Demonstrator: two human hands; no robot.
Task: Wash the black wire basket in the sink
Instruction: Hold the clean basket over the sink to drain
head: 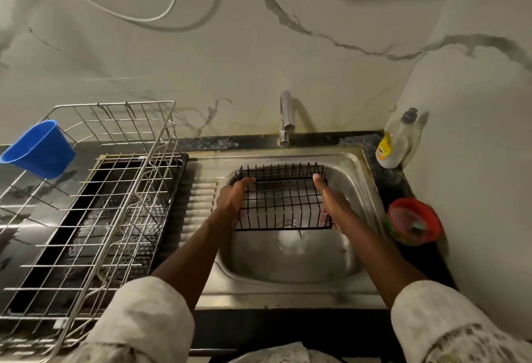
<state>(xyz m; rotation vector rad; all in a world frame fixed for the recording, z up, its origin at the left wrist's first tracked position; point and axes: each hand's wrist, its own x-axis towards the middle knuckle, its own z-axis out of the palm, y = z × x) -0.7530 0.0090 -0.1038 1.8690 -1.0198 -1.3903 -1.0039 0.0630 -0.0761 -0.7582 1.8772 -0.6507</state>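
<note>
A black wire basket [283, 198] hangs over the steel sink [293, 264], just in front of the tap [286, 118]. My left hand [233, 197] grips its left side, thumb over the top wire. On the right side my right hand [331, 201] holds the basket, thumb lying straight along the rim and fingers curled underneath. No water runs from the tap. The drain [289, 237] shows below the basket's near edge.
A large silver wire dish rack [95, 213] stands on the left over a dark tray, with a blue cup [39, 148] hung on its far corner. A dish soap bottle [398, 141] and a red-rimmed container [413, 224] sit on the dark counter at right.
</note>
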